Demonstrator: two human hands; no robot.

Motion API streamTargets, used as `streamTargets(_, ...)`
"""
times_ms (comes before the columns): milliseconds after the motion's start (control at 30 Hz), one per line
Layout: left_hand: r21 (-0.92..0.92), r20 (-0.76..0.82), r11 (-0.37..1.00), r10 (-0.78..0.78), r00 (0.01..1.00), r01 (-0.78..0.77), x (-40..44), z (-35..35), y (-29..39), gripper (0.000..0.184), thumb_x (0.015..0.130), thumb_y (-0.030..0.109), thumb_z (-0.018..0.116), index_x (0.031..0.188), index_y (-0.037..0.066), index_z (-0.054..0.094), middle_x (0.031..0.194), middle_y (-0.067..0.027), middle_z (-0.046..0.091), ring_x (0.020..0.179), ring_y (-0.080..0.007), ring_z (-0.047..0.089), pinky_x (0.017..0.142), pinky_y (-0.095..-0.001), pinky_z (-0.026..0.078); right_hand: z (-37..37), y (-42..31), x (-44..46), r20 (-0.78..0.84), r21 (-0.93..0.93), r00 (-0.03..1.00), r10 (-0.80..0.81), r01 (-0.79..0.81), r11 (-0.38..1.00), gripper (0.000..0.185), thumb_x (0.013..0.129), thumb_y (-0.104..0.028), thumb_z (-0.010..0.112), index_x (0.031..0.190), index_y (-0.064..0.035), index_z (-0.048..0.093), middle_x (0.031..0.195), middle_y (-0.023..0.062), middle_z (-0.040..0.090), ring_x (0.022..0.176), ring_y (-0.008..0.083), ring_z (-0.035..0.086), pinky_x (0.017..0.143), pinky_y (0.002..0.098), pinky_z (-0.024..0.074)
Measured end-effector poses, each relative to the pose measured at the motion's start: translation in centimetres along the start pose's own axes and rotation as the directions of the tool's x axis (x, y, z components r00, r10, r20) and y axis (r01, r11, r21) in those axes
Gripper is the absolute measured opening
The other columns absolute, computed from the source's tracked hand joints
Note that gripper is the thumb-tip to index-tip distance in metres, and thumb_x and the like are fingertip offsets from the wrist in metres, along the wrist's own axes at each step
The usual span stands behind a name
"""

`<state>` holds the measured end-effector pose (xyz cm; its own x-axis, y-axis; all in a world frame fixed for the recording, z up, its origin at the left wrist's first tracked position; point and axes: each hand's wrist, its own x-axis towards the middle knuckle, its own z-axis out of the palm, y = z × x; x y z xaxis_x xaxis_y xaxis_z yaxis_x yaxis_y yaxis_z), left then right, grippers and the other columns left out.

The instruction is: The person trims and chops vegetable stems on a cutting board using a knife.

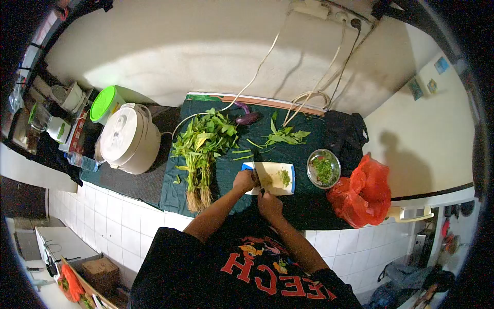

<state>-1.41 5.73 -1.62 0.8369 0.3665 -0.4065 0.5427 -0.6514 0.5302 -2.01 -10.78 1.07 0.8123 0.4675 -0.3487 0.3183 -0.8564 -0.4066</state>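
Observation:
My right hand [270,204] grips a knife [259,178] by its dark handle at the board's near edge. The blade points away from me over the left part of a white cutting board [272,171] with blue ends. My left hand [244,181] is closed at the board's left end, close beside the blade; what its fingers hold is hidden. A small heap of chopped greens [284,178] lies on the board's right part. Right of the board stands a metal bowl [323,169] with cut greens [324,170] inside.
Rooted leafy greens [203,149] lie left of the board. Behind are an eggplant [248,119], loose leaves [285,135] and cut stems [242,151]. A red plastic bag [363,193] sits at the right edge, a rice cooker [129,138] at left. A white cable [252,80] crosses the tabletop.

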Motion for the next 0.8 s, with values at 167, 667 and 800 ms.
streamTargets(167, -0.014, 0.013, 1.000, -0.013, 1.000, 0.013, -1.5, -0.6, 0.7, 0.027, 0.079, 0.026, 0.066, 0.095, 0.004, 0.070, 0.098, -0.0210, 0.068, 0.092, -0.0378, 0.066, 0.080, -0.0466, 0.055, -1.3, -0.3, 0.5, 0.072, -0.060, 0.997, 0.020, -0.015, 0.998, 0.045, 0.095, -0.042, 0.045, 0.099, -0.0001, 0.061, 0.090, 0.0252, 0.067, 0.084, 0.0425, 0.066, 0.076, 0.0531, 0.0512)
streamTargets(667, 0.077, -0.320, 0.955, 0.297, 0.900, -0.287, 1.2, -1.4, 0.9, 0.033, 0.078, 0.001, 0.053, 0.106, 0.011, 0.068, 0.112, -0.0126, 0.058, 0.109, -0.0336, 0.054, 0.091, -0.0421, 0.049, -5.8, 5.6, -3.2, 0.002, -0.090, 0.998, 0.068, -0.067, 0.994, 0.050, 0.096, -0.046, 0.042, 0.103, 0.0002, 0.061, 0.082, 0.0263, 0.065, 0.079, 0.0447, 0.065, 0.074, 0.0552, 0.0509)
streamTargets(800, 0.240, -0.303, 0.957, 0.233, 0.924, -0.163, 2.9, -4.3, -0.8, 0.037, 0.078, 0.000, 0.055, 0.111, 0.012, 0.065, 0.111, -0.0111, 0.059, 0.110, -0.0323, 0.055, 0.090, -0.0421, 0.050, -4.5, 6.6, -5.5, 0.060, -0.079, 0.998, -0.028, 0.033, 0.996, 0.051, 0.096, -0.047, 0.042, 0.101, -0.0001, 0.060, 0.081, 0.0262, 0.065, 0.078, 0.0447, 0.065, 0.073, 0.0547, 0.0515)
